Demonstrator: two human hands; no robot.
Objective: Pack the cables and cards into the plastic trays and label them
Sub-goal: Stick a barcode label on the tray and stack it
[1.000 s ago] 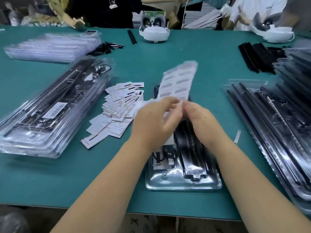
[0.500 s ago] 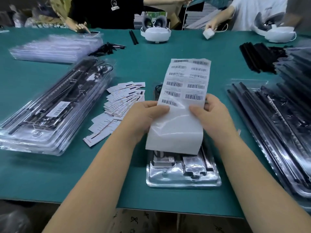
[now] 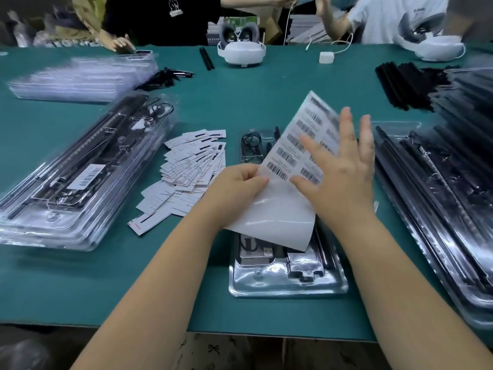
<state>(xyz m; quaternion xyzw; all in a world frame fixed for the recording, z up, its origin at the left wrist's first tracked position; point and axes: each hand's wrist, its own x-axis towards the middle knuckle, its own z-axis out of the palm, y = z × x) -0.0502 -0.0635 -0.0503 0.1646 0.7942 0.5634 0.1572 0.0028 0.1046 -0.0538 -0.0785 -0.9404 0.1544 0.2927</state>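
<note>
The left hand (image 3: 240,182) pinches the label sheet (image 3: 288,177) at its left edge; the right hand (image 3: 344,166) hovers over it, fingers spread, grasping nothing; the sheet tilts up-right above the packed tray (image 3: 288,279), whose long axis runs away from the person; the right hand looks nearer the barcodes.

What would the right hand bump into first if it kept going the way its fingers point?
Probably the barcode label sheet. The right hand is spread open in front of it, fingers pointing up and away, while the left hand pinches the sheet's edge. Whether the fingers already touch it is unclear.
</note>
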